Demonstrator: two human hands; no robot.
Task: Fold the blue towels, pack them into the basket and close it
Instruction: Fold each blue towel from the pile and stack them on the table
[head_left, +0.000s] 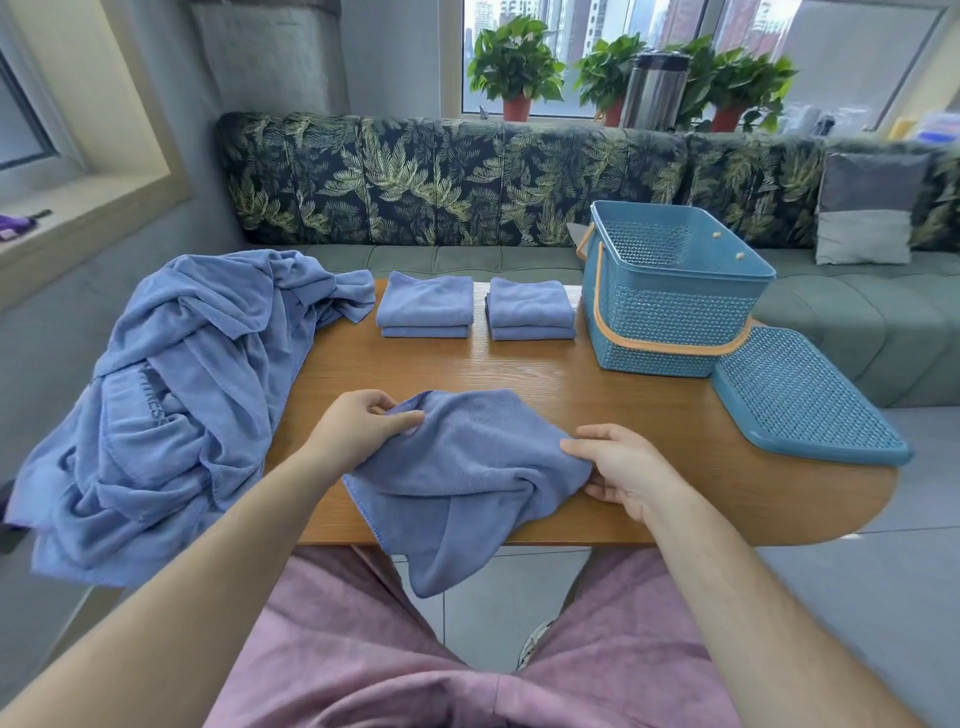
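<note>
Pinching the blue towel (470, 470) at the near edge of the desk (524, 371), your left grip (358, 431) and right grip (626, 470) each clasp its rim; light and limp, it will likely sag, so hold the corners.

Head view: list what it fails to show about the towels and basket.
- Blue perforated plastic basket: head view, floor hidden by its near wall.
- Crumpled blue towel pile: head view, overlapping folds hide the count; lettering blurred.
- Blue towel being folded: head view, corner hidden under the right hand.
</note>
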